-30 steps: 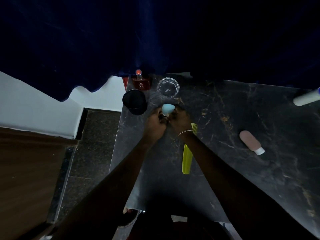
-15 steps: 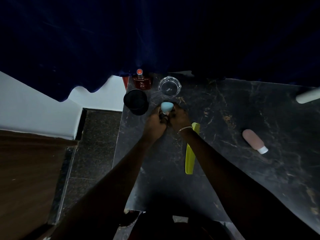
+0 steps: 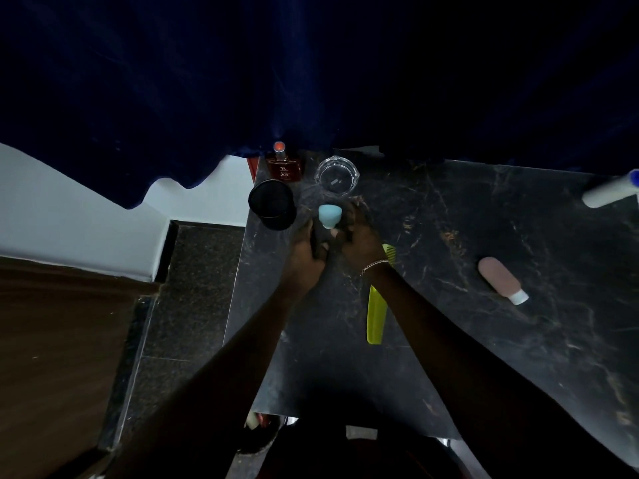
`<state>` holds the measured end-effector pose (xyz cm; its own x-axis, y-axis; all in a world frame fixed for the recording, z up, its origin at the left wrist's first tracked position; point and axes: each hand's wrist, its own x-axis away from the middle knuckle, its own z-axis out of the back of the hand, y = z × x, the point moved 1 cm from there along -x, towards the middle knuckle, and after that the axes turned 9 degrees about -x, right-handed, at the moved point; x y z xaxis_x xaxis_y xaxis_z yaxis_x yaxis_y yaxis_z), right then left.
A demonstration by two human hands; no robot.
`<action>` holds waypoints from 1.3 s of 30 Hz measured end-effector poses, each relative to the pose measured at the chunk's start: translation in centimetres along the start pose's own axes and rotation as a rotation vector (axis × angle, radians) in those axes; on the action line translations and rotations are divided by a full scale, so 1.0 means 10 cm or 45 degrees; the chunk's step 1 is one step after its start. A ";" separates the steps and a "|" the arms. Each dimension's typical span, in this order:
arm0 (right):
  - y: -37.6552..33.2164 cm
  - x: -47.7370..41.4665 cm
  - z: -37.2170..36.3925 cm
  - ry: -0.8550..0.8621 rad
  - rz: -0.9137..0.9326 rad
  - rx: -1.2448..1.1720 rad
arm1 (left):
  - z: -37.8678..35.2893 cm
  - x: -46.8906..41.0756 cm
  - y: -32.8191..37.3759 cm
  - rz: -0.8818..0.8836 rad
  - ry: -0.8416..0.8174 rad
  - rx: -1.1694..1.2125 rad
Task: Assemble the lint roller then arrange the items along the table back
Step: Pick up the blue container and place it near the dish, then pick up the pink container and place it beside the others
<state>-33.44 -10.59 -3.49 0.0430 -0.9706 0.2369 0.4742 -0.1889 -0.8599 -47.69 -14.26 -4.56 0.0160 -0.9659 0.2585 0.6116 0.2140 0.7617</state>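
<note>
A light blue teardrop-shaped piece [image 3: 329, 216] stands upright between my two hands near the back left of the black marble table [image 3: 449, 236]. My left hand [image 3: 306, 252] curls around a dark part just below it, too dim to make out. My right hand [image 3: 359, 236] pinches the blue piece's narrow lower end with its thumb. A white roller with a blue end [image 3: 608, 193] lies at the far right edge, away from both hands.
Along the back left stand a red-brown perfume bottle [image 3: 285, 165], a black cup [image 3: 273, 207] and a clear glass dish [image 3: 337, 176]. A yellow comb [image 3: 377, 312] lies under my right forearm. A pink tube [image 3: 501, 280] lies to the right. Dark blue curtain hangs behind.
Both hands stay closed around the blue piece in nearly the same spot, fingers shifting slightly. The view has drifted a little.
</note>
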 end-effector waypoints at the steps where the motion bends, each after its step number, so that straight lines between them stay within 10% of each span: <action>1: 0.00 0.07 0.04 0.006 0.044 0.021 | 0.00 0.07 -0.02 0.006 0.005 -0.054; 18: 0.65 1.17 0.91 0.052 0.127 0.801 | -0.58 0.73 0.33 -0.679 0.028 -1.005; 33: 1.31 1.29 2.45 0.187 -0.014 0.834 | -1.94 0.83 1.61 -0.691 -0.097 -1.012; 39: 1.55 1.14 2.87 0.082 -0.124 0.780 | -2.55 0.84 1.99 -0.256 -0.043 -0.579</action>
<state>-0.34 -20.28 -1.12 -0.0701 -0.9638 0.2572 0.8923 -0.1759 -0.4158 -15.18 -21.88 -2.39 -0.1586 -0.9747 0.1578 0.8831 -0.0686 0.4642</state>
